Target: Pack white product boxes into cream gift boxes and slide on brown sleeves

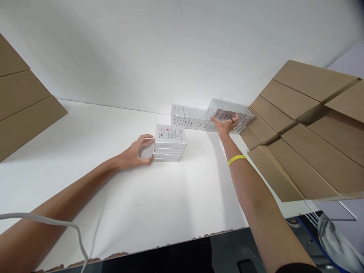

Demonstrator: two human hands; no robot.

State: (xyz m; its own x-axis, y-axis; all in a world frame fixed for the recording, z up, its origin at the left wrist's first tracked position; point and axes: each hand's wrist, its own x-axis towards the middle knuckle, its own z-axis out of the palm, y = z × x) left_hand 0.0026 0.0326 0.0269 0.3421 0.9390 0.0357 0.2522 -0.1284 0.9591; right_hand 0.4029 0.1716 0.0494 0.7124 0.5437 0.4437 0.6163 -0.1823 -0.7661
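Observation:
A short stack of small white printed boxes [170, 138] lies on the table in front of me, the top one showing dark text and a small red mark. My left hand [138, 153] is at the stack's left side, thumb and fingers apart in a C shape, fingertips at the boxes' edge. Farther back, a row of similar white boxes [193, 117] stands on edge along the wall, with an upper layer at its right end. My right hand [226, 124] grips several white boxes of that upper layer, thumb at their left and fingers toward the right.
Brown cardboard cartons [307, 144] are piled at the right, touching the row's end. More cartons [25, 94] stand at the left. A pale cable [57, 222] crosses over my left forearm. The white table [159, 204] has a chipped front edge, and a white wall [136, 53] rises behind.

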